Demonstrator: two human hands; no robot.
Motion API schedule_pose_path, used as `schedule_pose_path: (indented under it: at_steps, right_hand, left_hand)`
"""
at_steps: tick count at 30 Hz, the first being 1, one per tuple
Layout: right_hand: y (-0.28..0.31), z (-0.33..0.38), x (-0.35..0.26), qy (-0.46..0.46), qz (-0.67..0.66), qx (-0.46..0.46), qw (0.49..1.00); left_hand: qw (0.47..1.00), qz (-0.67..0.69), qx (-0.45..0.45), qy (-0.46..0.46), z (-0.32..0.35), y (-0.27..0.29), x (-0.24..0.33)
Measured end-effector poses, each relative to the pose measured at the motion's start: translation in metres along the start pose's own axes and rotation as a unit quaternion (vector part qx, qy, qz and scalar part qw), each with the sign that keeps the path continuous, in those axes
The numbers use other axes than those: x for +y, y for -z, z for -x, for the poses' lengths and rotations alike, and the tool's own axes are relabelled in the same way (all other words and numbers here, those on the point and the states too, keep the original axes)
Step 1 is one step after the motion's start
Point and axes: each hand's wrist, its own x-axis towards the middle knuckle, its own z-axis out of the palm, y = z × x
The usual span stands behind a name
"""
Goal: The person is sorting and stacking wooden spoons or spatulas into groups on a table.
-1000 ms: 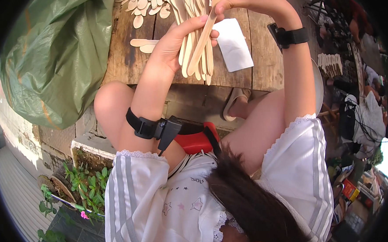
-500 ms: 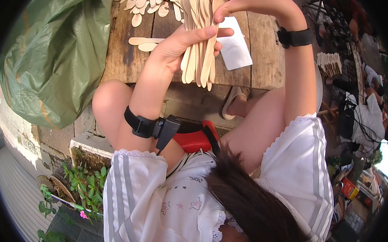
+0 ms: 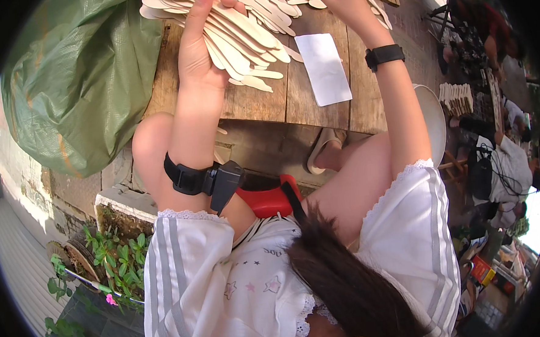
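Observation:
A thick bundle of pale wooden spoons (image 3: 241,32) is in my left hand (image 3: 198,56), fanned out at an angle, with the thumb laid along its upper side. The handle ends point down and to the right, over the wooden table (image 3: 257,108). Beyond the bundle lies a loose pile of more wooden spoons (image 3: 277,8), partly hidden behind it. Close to that pile's right side, at the upper edge, is my right hand (image 3: 348,6). Its fingertips are cut off, so whether they hold a spoon does not show.
A white sheet of paper (image 3: 324,71) lies on the table between my arms. To the left bulges a large green sack (image 3: 82,87). Potted plants (image 3: 119,259) stand at the lower left. A red seat (image 3: 265,200) shows between my legs. People and clutter fill the far right.
My left hand has tilted the bundle from upright to slanting and moved it up and left. My right hand has left the bundle and moved up toward the pile.

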Motion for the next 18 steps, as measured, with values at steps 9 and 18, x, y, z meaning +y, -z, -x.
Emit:
schedule_pose_path:
  at_steps: [9,18]
  right_hand:
    - [-0.066,0.037,-0.015,-0.020,0.066,-0.078,0.995]
    - [-0.033,0.021,-0.004,-0.127,-0.178,-0.140,0.966]
  left_hand:
    - [0.994,-0.003,-0.101,0.048,0.013,-0.011,0.014]
    - [0.977,-0.144,-0.131,0.088,0.017,-0.015,0.004]
